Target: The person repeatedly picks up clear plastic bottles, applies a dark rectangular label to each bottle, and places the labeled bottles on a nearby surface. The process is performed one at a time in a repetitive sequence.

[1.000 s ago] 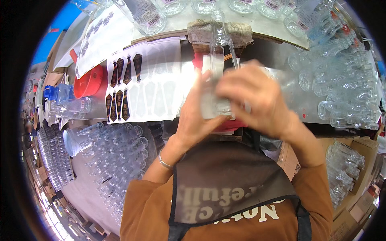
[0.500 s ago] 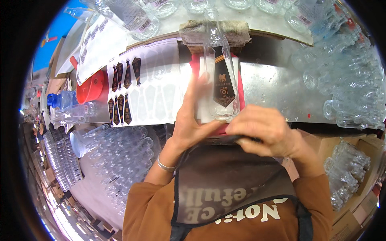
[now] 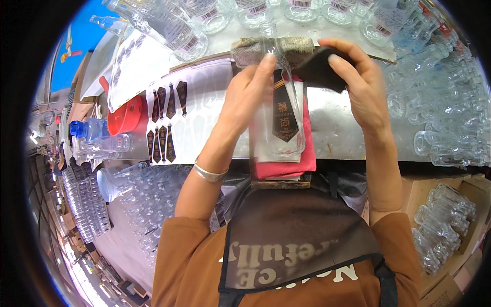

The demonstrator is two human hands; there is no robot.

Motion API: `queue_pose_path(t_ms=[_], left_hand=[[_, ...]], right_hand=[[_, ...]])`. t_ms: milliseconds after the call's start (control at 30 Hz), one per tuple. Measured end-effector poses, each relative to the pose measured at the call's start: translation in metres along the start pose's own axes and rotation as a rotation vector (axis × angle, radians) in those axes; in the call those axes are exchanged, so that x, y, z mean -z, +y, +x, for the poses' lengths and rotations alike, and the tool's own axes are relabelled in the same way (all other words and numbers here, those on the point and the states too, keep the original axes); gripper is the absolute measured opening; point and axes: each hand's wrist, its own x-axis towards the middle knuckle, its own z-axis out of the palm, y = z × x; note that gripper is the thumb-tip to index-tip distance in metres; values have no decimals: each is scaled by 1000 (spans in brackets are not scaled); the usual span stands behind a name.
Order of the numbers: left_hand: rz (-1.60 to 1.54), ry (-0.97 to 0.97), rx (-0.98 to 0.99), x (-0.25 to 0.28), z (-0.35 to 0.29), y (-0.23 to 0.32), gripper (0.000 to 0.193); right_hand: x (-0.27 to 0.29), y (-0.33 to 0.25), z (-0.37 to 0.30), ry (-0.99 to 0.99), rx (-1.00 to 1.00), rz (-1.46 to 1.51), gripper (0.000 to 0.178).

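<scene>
A clear glass bottle point(image 3: 294, 146) lies on its back on a pad of white sheets and pink cloth point(image 3: 308, 153), its neck resting on a cloth-wrapped block point(image 3: 299, 50). A black tie-shaped label point(image 3: 284, 110) with gold print is on its front. My left hand point(image 3: 248, 94) grips the bottle around its neck and shoulder, thumb over the glass; its other fingers are partly hidden. To the right of the neck, my right hand point(image 3: 363, 84) is closed on a flat black scraper-like pad point(image 3: 325, 69), held between thumb and fingers above the label.
A sheet of tie-shaped labels point(image 3: 199, 112) lies at left beside a red scoop point(image 3: 125, 115) and a blue-capped bottle point(image 3: 92, 128). Labelled bottles point(image 3: 302, 10) stand along the raised far shelf. Bare bottles point(image 3: 434, 107) are piled at right; a cardboard box point(image 3: 460, 230) holds more below.
My right hand has moved up from the bottle's base to beside its neck, showing the black pad. My left hand has shifted up toward the neck.
</scene>
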Motion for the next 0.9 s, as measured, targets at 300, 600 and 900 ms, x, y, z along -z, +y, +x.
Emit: queue_pose_path(t_ms=[300,600,900], left_hand=[[-153,101,-174,-25,10,-13,65],[-164,105,-276,-29,9,-34,65],[-382,-85,-286,-32,-2,-33,63]], right_hand=[[2,30,5,-271,-231,-222,57],[-30,8,27,-411,-295,-621,68],[-24,22,17,-419,-297,-442,62]])
